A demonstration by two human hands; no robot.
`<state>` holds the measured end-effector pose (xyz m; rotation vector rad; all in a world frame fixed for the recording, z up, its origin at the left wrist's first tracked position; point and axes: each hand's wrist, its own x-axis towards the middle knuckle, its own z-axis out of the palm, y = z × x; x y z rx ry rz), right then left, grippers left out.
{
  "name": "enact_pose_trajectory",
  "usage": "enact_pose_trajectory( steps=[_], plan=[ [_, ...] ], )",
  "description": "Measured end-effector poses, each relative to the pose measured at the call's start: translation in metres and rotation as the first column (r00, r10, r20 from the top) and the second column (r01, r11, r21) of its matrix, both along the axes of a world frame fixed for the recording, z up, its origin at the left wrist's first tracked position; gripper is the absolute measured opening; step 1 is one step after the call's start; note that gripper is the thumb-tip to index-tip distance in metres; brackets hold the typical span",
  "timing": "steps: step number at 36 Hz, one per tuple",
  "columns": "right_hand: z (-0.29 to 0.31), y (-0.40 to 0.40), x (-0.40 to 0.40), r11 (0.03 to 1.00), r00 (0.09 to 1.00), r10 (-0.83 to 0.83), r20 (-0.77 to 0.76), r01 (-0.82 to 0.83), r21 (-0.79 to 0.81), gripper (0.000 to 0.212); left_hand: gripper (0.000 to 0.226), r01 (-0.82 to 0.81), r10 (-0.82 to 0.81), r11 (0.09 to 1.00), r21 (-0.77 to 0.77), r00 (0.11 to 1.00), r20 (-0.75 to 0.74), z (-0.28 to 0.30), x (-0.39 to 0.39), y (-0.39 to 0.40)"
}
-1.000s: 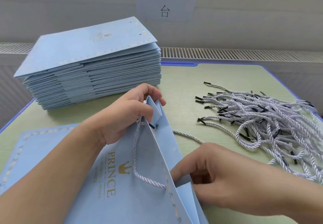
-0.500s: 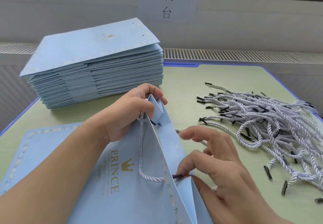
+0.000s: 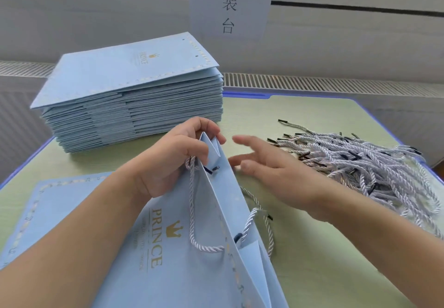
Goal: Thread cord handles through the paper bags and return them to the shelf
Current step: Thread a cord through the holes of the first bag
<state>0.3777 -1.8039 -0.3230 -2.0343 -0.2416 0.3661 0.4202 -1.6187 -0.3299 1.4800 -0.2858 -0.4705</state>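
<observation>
My left hand (image 3: 173, 161) grips the top corner of the bag (image 3: 192, 259), fingers curled over the folded edge and thumb pressed on the near face, so the mouth stands partly open and tilted up off the table (image 3: 324, 271). A cord (image 3: 194, 216) hangs just under that hand, running down the printed face in a loop to the lower hole, where its dark tip shows. A second cord (image 3: 258, 214) trails out from behind the bag's far panel, below my right wrist, and lies on the table.

My right hand (image 3: 271, 173) is out flat just beyond the bag's rim, fingers spread and straight, holding nothing; its fingertips (image 3: 236, 139) are close to my left thumb without touching. Whether the palm rests on the table I cannot tell.

To the right of that hand lies the cord pile (image 3: 365, 165), loose and tangled, dark tips sticking out. Past my left hand stands the stack (image 3: 134, 105) of flat bags. Under my left forearm lies another flat bag (image 3: 60, 202). A paper sign (image 3: 230, 4) hangs on the wall beyond both hands.
</observation>
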Motion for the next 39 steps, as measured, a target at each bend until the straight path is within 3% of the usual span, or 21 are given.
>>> enact_pose_trajectory(
  steps=[5, 8, 11, 14, 18, 21, 32, 39],
  plan=[
    [0.009, -0.006, -0.007, 0.948, 0.969, 0.111, -0.219, -0.037, 0.316, 0.039, 0.051, -0.038, 0.041, 0.996, -0.077, 0.999, 0.029, 0.002, 0.000, 0.002],
    [0.018, -0.031, -0.009, 0.780, 0.888, 0.253, -0.383, 0.047, 0.624, 0.052, 0.048, -0.035, 0.036, 0.999, -0.030, 0.998, 0.047, -0.001, 0.000, -0.001],
    [0.024, -0.059, -0.010, 0.686, 0.854, 0.299, -0.425, 0.117, 0.718, 0.062, 0.046, -0.021, 0.021, 1.000, -0.003, 0.999, 0.045, -0.002, 0.000, -0.002],
    [0.022, -0.075, -0.013, 0.727, 0.867, 0.232, -0.442, 0.147, 0.670, 0.060, 0.048, 0.023, -0.025, 0.999, 0.042, 0.999, 0.048, -0.004, -0.001, -0.003],
    [0.017, -0.077, -0.015, 0.877, 0.919, 0.069, -0.388, 0.129, 0.463, 0.060, 0.047, 0.099, -0.108, 0.985, 0.145, 0.993, 0.057, -0.010, -0.006, -0.009],
    [0.023, -0.065, -0.016, 0.956, 0.972, -0.048, -0.231, 0.112, 0.271, 0.035, 0.053, 0.072, -0.089, 0.976, 0.203, 0.993, 0.076, -0.012, -0.004, -0.007],
    [0.030, -0.048, -0.009, 0.968, 0.979, -0.178, -0.096, 0.192, 0.161, 0.014, 0.052, -0.019, -0.055, 0.952, 0.304, 0.971, 0.234, -0.006, -0.006, -0.012],
    [0.029, -0.038, -0.016, 0.987, 0.982, -0.158, 0.104, 0.159, -0.001, 0.015, 0.036, -0.153, 0.081, 0.967, 0.203, 0.942, 0.324, 0.034, -0.010, -0.020]
  ],
)
